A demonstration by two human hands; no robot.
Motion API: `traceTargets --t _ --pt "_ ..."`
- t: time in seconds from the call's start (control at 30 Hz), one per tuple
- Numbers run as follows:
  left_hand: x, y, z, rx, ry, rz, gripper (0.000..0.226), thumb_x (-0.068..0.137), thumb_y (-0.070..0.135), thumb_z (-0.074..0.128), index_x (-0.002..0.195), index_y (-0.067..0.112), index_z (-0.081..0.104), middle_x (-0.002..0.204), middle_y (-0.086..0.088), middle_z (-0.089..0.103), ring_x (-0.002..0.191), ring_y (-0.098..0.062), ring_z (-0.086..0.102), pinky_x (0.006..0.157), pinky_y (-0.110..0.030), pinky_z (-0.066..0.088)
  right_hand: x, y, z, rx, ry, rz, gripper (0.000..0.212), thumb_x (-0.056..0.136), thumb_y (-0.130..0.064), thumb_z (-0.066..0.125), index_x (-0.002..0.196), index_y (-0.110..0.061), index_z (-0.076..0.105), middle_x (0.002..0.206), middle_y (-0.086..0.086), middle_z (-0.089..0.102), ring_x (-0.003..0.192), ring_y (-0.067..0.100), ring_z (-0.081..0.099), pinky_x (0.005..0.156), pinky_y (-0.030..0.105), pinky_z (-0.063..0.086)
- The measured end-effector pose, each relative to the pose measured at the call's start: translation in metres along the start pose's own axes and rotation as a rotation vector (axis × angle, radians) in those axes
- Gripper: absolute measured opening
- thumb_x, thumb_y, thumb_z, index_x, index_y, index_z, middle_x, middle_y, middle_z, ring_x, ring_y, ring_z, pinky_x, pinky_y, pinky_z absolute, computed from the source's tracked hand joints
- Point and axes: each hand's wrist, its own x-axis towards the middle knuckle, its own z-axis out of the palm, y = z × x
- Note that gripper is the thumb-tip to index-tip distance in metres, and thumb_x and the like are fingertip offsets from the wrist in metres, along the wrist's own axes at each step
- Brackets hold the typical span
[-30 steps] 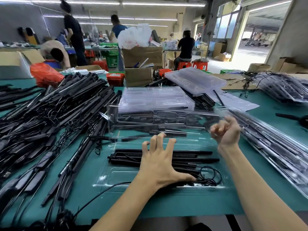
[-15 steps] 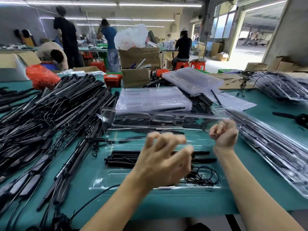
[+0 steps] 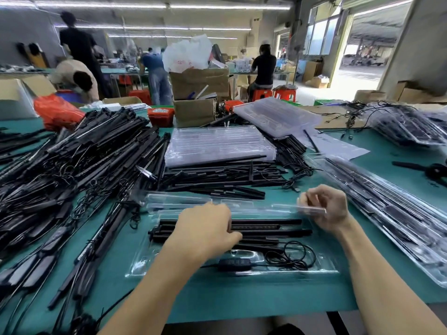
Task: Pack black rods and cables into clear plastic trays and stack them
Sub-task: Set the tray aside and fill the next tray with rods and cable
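Your clear tray (image 3: 169,267) sits low in the centre of the frame on the green table (image 3: 242,301), its long axis running left to right. Black rods (image 3: 271,232) lie along that axis in its far half, and a coiled cable (image 3: 294,258) lies in its near right corner. The clear lid (image 3: 183,203) stands along the tray's far edge, parallel to it, tilted over the rods and not yet down.

Your right hand (image 3: 325,209) pinches the lid's right end, fingers curled round the edge. Your left hand (image 3: 205,228) is over the rods left of centre with its fingers curled; motion blur leaves me unable to tell whether it grips the lid's near edge or only presses there.

The lid lies beyond both hands, so closing it looks like a pull toward the bottom of the frame. Your right hand has the firmer hold.
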Motion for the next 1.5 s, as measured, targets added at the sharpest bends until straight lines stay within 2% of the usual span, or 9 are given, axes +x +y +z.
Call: traceTargets --t 0.1,0.23,0.33,0.43,0.6,0.77,1.13,1.27,1.5 --pt "-0.011 -0.001 -0.004 -0.265 0.076 0.233 0.032 0.090 0.048 0.060 0.070 0.023 0.059 0.066 0.007 0.064 0.065 -0.011 0.059 0.062 -0.026 0.045 0.002 0.000 0.001 -0.096 -0.017 -0.005 0.048 0.063 -0.031 0.064 0.045 0.007 0.039 0.044 0.013 0.049 0.046 0.022 0.039 0.056 0.034 0.036" --pt "-0.036 0.003 -0.030 -0.655 -0.363 0.440 0.031 0.084 0.055 0.067 0.087 0.024 0.068 0.067 0.008 0.072 0.058 -0.008 0.067 0.055 -0.026 0.052 0.000 0.001 0.001 -0.112 0.001 0.011 0.051 0.069 -0.024 0.065 0.033 -0.002 0.038 0.041 0.015 0.047 0.045 0.022 0.039 0.054 0.034 0.031" --pt "-0.026 0.004 -0.040 -0.935 -0.098 0.300 0.024 0.087 0.044 0.072 0.080 0.021 0.069 0.067 0.002 0.073 0.056 -0.014 0.068 0.053 -0.026 0.052 -0.002 0.000 0.002 -0.150 -0.035 0.057 0.050 0.069 -0.029 0.069 0.032 -0.009 0.043 0.041 0.015 0.047 0.044 0.022 0.039 0.051 0.032 0.033" --pt "-0.001 -0.002 -0.035 -0.503 0.159 0.052 0.019 0.085 0.045 0.073 0.097 0.033 0.065 0.093 0.013 0.070 0.085 -0.010 0.065 0.077 -0.034 0.055 -0.002 -0.002 0.002 -0.184 -0.079 0.100 0.050 0.071 -0.035 0.073 0.037 -0.005 0.051 0.043 0.015 0.049 0.042 0.022 0.044 0.049 0.024 0.042" --pt "0.020 -0.019 0.010 -0.201 -0.340 -0.103 0.090 0.079 0.068 0.065 0.153 0.048 0.019 0.166 -0.003 0.012 0.153 -0.032 0.004 0.120 -0.057 0.016 0.001 0.000 0.007 -0.258 -0.058 0.082 0.050 0.078 -0.034 0.073 0.041 -0.006 0.055 0.048 0.018 0.054 0.047 0.023 0.051 0.057 0.021 0.046" --pt "0.014 -0.023 0.060 -0.178 -0.269 -0.125 0.098 0.067 0.092 0.033 0.151 0.058 -0.007 0.167 -0.001 -0.016 0.151 -0.030 -0.025 0.118 -0.058 -0.016 0.002 0.002 0.011 -0.299 -0.023 0.042 0.045 0.083 -0.034 0.068 0.052 -0.002 0.062 0.059 0.019 0.061 0.057 0.024 0.059 0.062 0.023 0.050" --pt "0.033 -0.032 0.075 -0.083 -0.054 -0.179 0.116 0.049 0.109 0.004 0.153 0.056 0.002 0.169 0.000 0.002 0.154 -0.030 -0.009 0.120 -0.057 -0.009 -0.001 -0.001 0.005 -0.836 0.561 0.202 0.021 0.088 -0.027 0.062 0.078 -0.009 0.066 0.067 0.009 0.071 0.066 0.025 0.067 0.066 0.034 0.054" --pt "0.037 -0.034 0.075 -0.093 -0.049 -0.189 0.121 0.044 0.110 0.001 0.153 0.055 0.004 0.169 0.000 0.005 0.154 -0.029 -0.007 0.120 -0.057 -0.009 -0.016 -0.012 0.007 -0.830 0.463 0.520 0.022 0.083 -0.013 0.046 0.085 0.001 0.063 0.056 0.015 0.068 0.043 0.025 0.057 0.045 0.023 0.044" --pt "0.039 -0.035 0.078 -0.086 -0.041 -0.191 0.121 0.045 0.109 -0.001 0.153 0.055 0.003 0.169 0.000 0.006 0.154 -0.030 -0.007 0.120 -0.058 -0.009 -0.034 -0.025 0.021 -0.841 0.245 0.587 0.032 0.088 -0.022 0.074 0.069 -0.001 0.059 0.056 0.010 0.054 0.038 0.017 0.041 0.039 0.018 0.033"
